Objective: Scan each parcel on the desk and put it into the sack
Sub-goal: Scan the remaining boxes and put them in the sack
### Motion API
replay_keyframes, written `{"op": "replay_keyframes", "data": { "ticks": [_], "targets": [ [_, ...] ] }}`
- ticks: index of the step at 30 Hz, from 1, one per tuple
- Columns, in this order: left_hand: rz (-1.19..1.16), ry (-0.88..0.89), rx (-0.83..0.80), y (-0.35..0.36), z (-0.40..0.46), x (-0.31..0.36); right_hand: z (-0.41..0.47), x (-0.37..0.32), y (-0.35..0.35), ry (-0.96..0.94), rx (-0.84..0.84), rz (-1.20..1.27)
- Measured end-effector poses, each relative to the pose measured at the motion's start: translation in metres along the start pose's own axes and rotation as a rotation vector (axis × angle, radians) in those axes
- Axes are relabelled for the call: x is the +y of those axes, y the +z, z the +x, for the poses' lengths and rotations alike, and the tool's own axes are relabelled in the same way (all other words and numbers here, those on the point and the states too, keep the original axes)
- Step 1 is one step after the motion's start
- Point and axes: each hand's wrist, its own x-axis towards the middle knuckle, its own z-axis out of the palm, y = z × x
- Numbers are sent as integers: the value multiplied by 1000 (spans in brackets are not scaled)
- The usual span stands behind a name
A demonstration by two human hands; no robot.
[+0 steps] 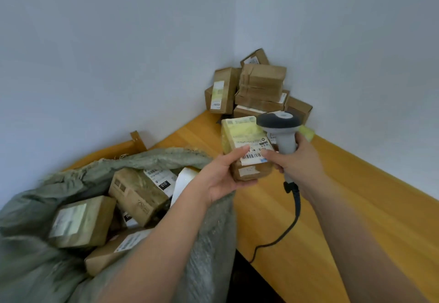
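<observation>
My left hand (222, 177) grips a brown cardboard parcel (242, 136) from below, its yellow-and-white label with a barcode turned up. My right hand (295, 160) holds a grey handheld scanner (279, 124) by its handle, head just above and to the right of the label, forefinger touching the label's edge. The scanner's black cable (293, 217) hangs down to the desk. A grey-green woven sack (133, 160) stands open at lower left with several labelled parcels (137, 193) inside. More brown parcels (260, 86) are piled in the far corner of the desk.
The wooden desk (344, 207) runs along the right wall into the corner. White walls close in behind and to the right. A dark gap lies below the desk's front edge, beside the sack. A wooden bracket (137, 140) sticks up behind the sack.
</observation>
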Motion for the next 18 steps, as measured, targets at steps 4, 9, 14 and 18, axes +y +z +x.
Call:
{"op": "replay_keyframes", "data": {
  "ticks": [4,9,14,18],
  "targets": [
    [184,12,102,-3,-29,2,-21,-5,-17,2,35,-13],
    [460,39,263,-11,-50,15,-27,-19,-29,-20,-19,-8],
    [524,106,153,2,-64,32,-30,-23,-30,-4,-196,39],
    [482,125,84,20,-69,38,-30,-19,-41,75,-336,36]
  ]
}}
